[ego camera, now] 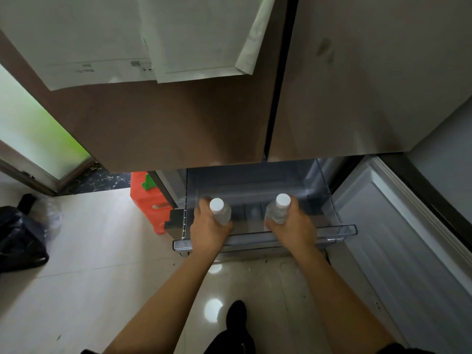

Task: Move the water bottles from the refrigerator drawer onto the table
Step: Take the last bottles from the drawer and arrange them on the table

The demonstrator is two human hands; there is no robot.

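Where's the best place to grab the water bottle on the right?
Round the bottle, just below its white cap, reaching from the near side over the drawer front, as the right hand does. It stands upright, so its round sides suit curled fingers.

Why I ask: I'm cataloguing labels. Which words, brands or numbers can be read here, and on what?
No text is readable.
Paper sheets on the refrigerator door: small print and a code-like mark, too blurred to read.
Left water bottle and right water bottle: no label shows.
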